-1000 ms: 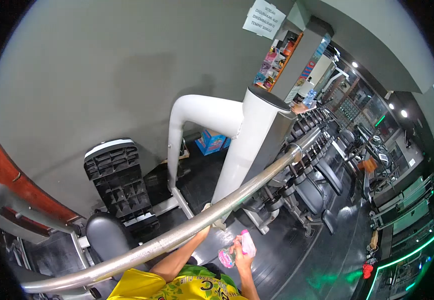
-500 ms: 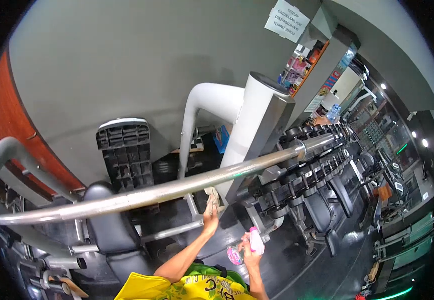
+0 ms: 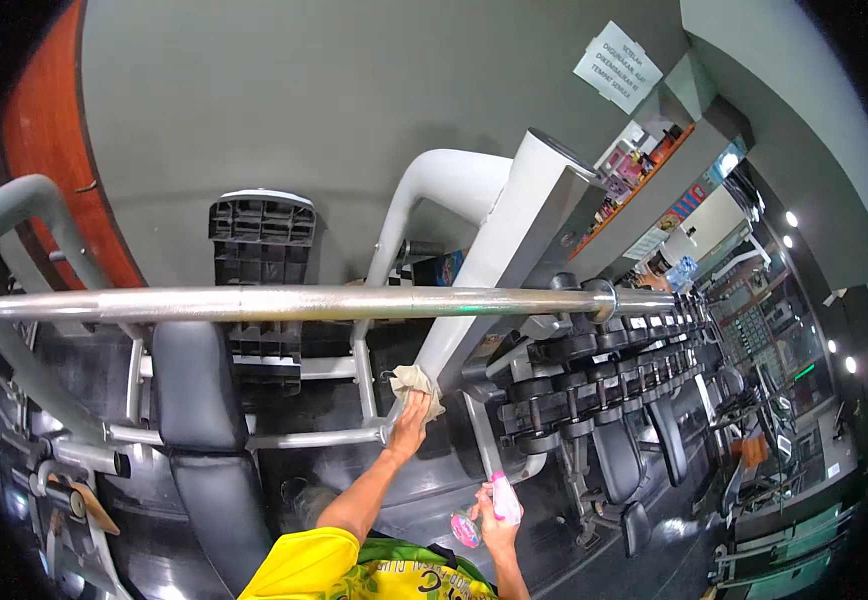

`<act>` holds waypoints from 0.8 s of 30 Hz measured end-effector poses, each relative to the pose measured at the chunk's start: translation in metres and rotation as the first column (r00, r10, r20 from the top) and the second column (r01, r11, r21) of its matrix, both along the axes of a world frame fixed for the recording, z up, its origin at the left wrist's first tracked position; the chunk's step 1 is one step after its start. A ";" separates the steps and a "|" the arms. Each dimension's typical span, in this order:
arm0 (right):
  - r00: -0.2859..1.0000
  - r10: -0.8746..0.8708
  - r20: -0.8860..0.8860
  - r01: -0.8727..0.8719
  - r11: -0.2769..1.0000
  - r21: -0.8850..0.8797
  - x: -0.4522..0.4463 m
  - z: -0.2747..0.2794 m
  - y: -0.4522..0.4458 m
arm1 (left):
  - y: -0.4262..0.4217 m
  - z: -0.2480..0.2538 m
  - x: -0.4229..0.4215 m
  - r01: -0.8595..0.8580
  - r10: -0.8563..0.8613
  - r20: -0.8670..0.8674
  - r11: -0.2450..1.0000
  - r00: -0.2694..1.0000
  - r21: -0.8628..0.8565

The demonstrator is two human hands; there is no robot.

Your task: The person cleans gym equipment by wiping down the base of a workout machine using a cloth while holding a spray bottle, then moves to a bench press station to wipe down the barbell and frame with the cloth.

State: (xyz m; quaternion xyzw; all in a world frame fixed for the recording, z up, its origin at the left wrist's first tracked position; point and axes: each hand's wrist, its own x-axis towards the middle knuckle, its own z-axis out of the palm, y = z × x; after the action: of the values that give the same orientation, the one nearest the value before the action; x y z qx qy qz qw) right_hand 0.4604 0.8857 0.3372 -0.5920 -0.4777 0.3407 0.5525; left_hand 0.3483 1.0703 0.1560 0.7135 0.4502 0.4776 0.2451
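Observation:
My left hand (image 3: 410, 425) reaches forward and presses a crumpled beige cloth (image 3: 415, 388) against the lower part of a white upright post (image 3: 494, 245). Its fingers lie over the cloth. Lower and to the right, my right hand (image 3: 497, 520) is closed around a pink-and-white spray bottle (image 3: 506, 500), held away from the post. A pink label (image 3: 465, 530) shows beside those fingers. A long metal barbell (image 3: 304, 303) runs across the view above both hands.
A black padded bench (image 3: 199, 390) stands to the left, on a frame of grey tubes. Dumbbells (image 3: 574, 400) fill a rack at the right. Behind the post is a grey wall (image 3: 284, 100) with a paper sign (image 3: 618, 66).
My left hand and the cloth have shifted slightly left and now lie against the lower post. The view has turned, so the barbell appears level. My right hand still holds the bottle.

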 end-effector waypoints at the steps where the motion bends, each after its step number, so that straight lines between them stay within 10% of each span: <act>1: 1.000 0.016 -0.003 -0.016 1.000 -0.002 0.001 -0.001 0.000 | -0.001 0.000 -0.003 0.004 -0.003 0.017 0.999 1.000 -0.038; 3: 0.999 0.045 -0.005 -0.045 0.999 0.000 0.000 0.001 0.001 | -0.004 -0.004 -0.010 -0.057 0.056 -0.005 0.994 0.998 -0.088; 5: 0.998 0.063 0.031 -0.063 0.998 0.013 -0.005 0.005 0.003 | 0.004 -0.030 -0.010 0.056 0.057 0.120 0.642 0.991 -0.765; 11: 0.996 0.071 -0.058 -0.071 0.997 -0.005 -0.008 0.006 0.009 | 0.026 -0.009 0.016 -0.092 0.434 0.525 0.826 0.732 -0.556; 18: 0.994 0.106 -0.026 -0.105 0.994 0.044 -0.014 0.007 0.017 | 0.032 0.217 0.000 -0.039 0.142 0.658 0.985 0.740 -0.169; 24: 0.993 0.076 -0.090 -0.072 0.996 0.044 -0.018 0.012 0.022 | 0.038 0.247 -0.001 0.083 -0.177 0.467 0.973 0.866 0.214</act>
State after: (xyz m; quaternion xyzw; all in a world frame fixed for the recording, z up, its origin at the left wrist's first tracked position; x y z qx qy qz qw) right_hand 0.4422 0.9081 0.3496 -0.5462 -0.4804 0.3780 0.5727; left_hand 0.3476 1.1079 0.4025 0.6201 0.2786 0.6630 0.3135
